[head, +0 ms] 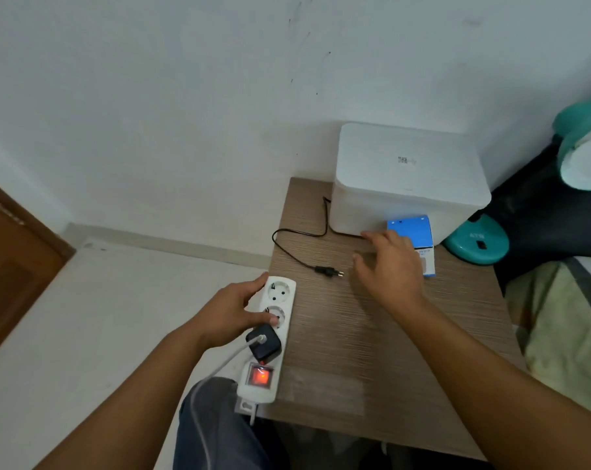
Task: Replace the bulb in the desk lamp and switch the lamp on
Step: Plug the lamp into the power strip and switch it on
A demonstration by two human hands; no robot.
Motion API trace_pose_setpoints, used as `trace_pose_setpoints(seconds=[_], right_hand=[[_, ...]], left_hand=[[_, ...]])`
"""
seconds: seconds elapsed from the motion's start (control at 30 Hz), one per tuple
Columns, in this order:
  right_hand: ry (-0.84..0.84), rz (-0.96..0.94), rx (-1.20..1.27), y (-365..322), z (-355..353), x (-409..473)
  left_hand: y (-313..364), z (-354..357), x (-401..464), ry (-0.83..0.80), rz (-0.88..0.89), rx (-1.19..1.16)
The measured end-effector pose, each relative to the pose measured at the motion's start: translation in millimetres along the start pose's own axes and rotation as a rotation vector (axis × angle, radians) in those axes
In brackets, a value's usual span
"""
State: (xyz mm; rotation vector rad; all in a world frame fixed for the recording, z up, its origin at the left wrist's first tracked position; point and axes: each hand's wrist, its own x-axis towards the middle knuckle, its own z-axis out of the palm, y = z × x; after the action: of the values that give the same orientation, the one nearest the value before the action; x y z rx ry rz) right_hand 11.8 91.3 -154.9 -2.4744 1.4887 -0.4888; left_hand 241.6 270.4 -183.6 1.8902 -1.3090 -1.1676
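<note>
A teal desk lamp stands at the table's right edge, its round base on the wood and its white-faced head bent high at the far right. Its black cord runs to an unplugged two-pin plug lying on the table. A blue bulb box lies in front of a white container. My right hand hovers open over the table, fingers spread, just right of the plug and partly covering the box. My left hand rests on a white power strip, thumb and fingers around its far sockets.
The power strip's red switch glows; a black adapter with a white cable fills one socket. A white lidded container sits at the back of the wooden table. Bedding lies right, a brown door left.
</note>
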Motion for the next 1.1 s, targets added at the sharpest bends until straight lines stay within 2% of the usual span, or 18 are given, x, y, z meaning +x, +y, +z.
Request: trace_pose_setpoints(seconds=[0.23, 0.43, 0.6, 0.93, 1.1], right_hand=[[-0.049, -0.067, 0.099, -6, 12, -4], [-0.262, -0.074, 0.093, -12, 29, -3], [-0.357, -0.088, 0.035, -16, 41, 4], [-0.332, -0.183, -0.112, -26, 54, 6], [-0.339, -0.205, -0.069, -31, 56, 12]], left_hand=[[-13, 1, 2, -0.003, -0.046, 0.02], [-22, -2, 5, -0.03, -0.032, 0.066], [-29, -2, 8, -0.037, -0.016, 0.076], [-37, 1, 11, -0.037, -0.026, 0.01], [-38, 0, 12, -0.036, -0.041, -0.002]])
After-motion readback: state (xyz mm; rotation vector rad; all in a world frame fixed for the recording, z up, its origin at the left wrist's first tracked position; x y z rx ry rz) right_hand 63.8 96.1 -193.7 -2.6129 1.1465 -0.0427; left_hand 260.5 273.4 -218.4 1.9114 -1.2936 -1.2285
